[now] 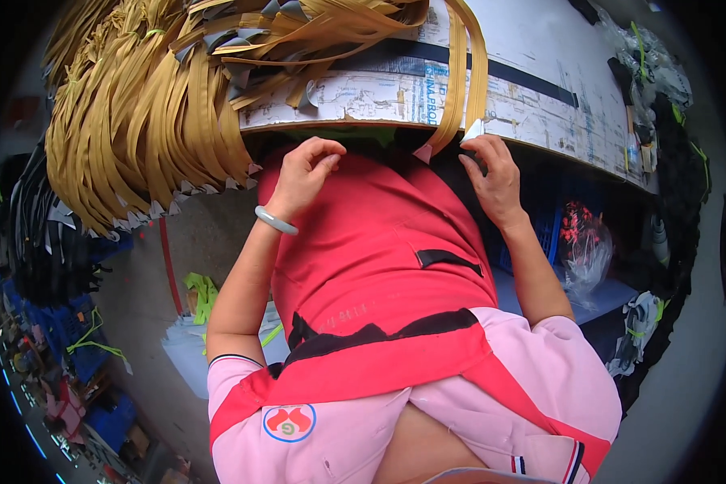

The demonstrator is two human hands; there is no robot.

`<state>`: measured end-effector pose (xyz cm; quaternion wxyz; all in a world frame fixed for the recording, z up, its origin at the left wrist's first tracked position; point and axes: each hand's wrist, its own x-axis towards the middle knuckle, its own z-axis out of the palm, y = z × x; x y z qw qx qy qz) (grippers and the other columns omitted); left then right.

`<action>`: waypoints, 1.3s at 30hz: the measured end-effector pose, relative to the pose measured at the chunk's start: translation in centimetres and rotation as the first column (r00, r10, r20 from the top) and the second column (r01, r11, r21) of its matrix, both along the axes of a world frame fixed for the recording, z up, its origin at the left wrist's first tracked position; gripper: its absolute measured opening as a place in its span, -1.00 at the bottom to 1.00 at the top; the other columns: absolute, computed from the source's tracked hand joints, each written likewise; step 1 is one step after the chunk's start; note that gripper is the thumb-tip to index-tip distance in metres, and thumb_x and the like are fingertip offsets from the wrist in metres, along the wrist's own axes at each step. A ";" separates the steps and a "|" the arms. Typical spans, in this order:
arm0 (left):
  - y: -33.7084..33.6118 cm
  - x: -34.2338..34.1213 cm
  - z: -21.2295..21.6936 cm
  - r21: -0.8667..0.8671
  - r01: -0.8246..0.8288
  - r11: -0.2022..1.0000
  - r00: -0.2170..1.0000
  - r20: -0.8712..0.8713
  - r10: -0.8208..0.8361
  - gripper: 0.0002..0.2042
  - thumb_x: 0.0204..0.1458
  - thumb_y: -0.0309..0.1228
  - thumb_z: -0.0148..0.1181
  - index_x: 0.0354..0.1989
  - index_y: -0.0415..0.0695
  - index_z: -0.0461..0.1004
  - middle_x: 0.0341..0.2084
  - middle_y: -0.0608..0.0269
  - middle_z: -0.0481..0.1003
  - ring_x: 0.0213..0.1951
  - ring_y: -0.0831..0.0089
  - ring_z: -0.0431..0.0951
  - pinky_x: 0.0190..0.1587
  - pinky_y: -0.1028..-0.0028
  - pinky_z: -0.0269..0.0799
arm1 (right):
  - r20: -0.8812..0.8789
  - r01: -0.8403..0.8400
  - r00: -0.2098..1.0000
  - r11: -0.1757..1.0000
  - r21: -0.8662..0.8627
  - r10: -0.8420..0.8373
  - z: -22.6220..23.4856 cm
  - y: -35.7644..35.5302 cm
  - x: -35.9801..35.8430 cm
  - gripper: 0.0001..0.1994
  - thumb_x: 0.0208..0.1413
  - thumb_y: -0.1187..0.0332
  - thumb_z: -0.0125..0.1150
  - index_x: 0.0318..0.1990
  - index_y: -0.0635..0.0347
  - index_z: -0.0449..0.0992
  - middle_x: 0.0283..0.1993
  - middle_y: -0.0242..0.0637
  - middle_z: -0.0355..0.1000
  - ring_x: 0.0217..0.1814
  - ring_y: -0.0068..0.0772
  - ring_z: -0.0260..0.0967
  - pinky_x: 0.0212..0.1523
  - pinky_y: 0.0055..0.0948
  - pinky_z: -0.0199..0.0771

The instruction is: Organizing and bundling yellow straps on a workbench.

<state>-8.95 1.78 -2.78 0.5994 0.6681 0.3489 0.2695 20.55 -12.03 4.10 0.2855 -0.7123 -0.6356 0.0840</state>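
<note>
A long mustard-yellow zipper tape hangs in a loop over the front edge of the board-topped table, one end pinkish and the other white. My right hand is at the white end, its curled fingertips against it; the thumb sits slightly apart. My left hand, a pale bangle on its wrist, is raised over my red apron with fingers curled in and thumb close to them. Nothing shows in it. To its left, a thick bundle of similar yellow tapes drapes over the table edge, with pale tips hanging down.
The worn white board covers the table, crossed by a dark strip. More yellow tapes lie heaped on it. Under its right side are a blue crate and a clear bag with red items. Black bundles hang at left.
</note>
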 end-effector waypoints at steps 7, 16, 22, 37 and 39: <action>-3.1 5.5 0.9 0.272 0.306 0.912 0.951 -0.120 -0.283 -0.89 0.10 -0.65 0.14 -0.22 -0.28 0.51 -0.34 0.09 0.49 -0.28 0.27 0.54 -0.20 0.44 0.46 | 0.339 -0.080 0.939 0.996 0.038 0.062 -1.3 2.7 5.2 -0.76 -0.02 0.51 0.30 -0.16 0.15 0.48 -0.12 -0.23 0.38 -0.04 -0.11 0.37 -0.07 -0.23 0.45; -2.4 11.5 6.3 0.176 0.064 0.982 0.954 0.278 -0.112 -0.84 0.06 -0.66 0.21 -0.17 -0.29 0.49 -0.27 0.21 0.45 -0.39 0.50 0.59 -0.38 0.59 0.52 | -0.237 -0.184 0.958 0.980 -0.078 0.161 2.4 4.2 0.1 -0.75 -0.01 0.49 0.32 -0.20 0.24 0.39 -0.28 -0.22 0.30 -0.47 -0.41 0.29 -0.41 -0.42 0.35; -1.0 11.0 4.8 0.197 0.108 0.974 0.962 0.228 -0.153 -0.91 0.04 -0.68 0.21 -0.28 -0.31 0.52 -0.33 0.26 0.44 -0.43 0.58 0.54 -0.39 0.62 0.49 | -0.380 -0.292 0.901 0.940 -0.178 0.208 3.1 5.7 -1.0 -0.68 -0.05 0.46 0.37 -0.18 0.25 0.37 -0.30 -0.25 0.29 -0.44 -0.47 0.31 -0.40 -0.48 0.36; -0.8 8.9 5.2 -0.183 0.017 0.983 0.837 0.540 0.086 -0.83 0.09 -0.65 0.22 -0.14 -0.29 0.50 -0.23 0.26 0.51 -0.20 0.56 0.55 -0.13 0.55 0.50 | -0.969 -0.464 0.228 0.886 -0.020 0.097 1.3 8.3 -1.5 -0.85 0.28 0.28 0.18 -0.23 0.16 0.45 -0.43 -0.45 0.42 -0.46 -0.72 0.35 -0.45 -0.70 0.39; -1.5 9.0 4.7 -0.158 -0.101 0.982 0.813 0.556 0.173 -0.81 0.09 -0.66 0.23 -0.11 -0.28 0.51 -0.15 0.26 0.51 -0.08 0.57 0.52 0.00 0.56 0.47 | -0.969 -0.446 0.228 0.895 -0.021 0.091 0.6 8.5 -1.9 -0.85 0.28 0.29 0.18 -0.23 0.16 0.44 -0.45 -0.45 0.42 -0.47 -0.71 0.37 -0.45 -0.68 0.42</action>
